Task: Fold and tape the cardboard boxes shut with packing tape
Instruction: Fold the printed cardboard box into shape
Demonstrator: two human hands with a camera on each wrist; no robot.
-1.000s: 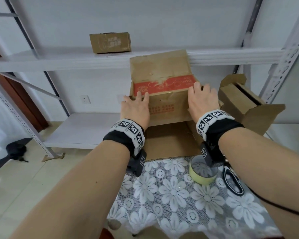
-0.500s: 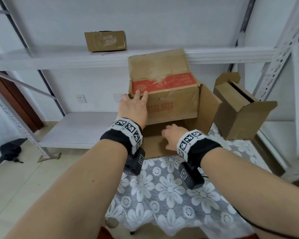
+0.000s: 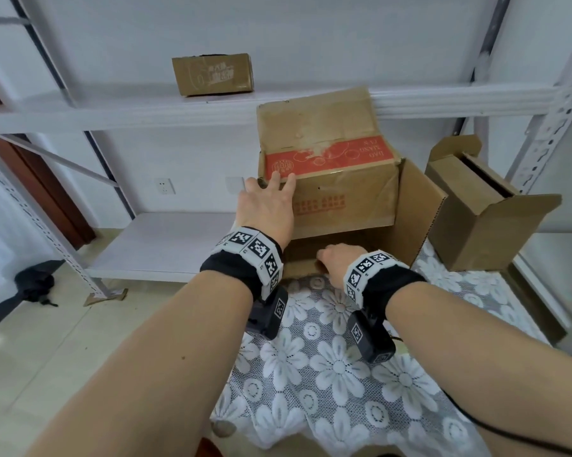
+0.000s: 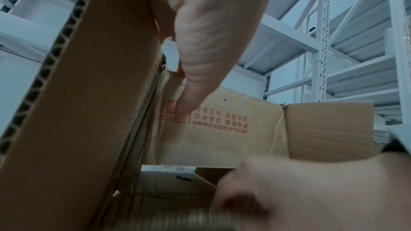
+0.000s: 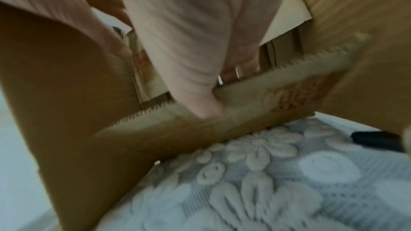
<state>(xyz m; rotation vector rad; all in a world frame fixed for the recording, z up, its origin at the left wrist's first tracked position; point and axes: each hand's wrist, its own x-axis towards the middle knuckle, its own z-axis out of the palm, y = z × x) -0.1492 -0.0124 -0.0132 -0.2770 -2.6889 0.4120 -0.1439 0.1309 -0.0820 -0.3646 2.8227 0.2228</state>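
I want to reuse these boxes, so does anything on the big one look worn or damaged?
Yes. The big box looks worn: its raised flap is scuffed and creased above the red band, and its right corner looks torn at the fold. The left hand rests on it; the right hand grips the near flap.

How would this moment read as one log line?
left hand: presses top flap down | right hand: grips bottom flap | box: untaped
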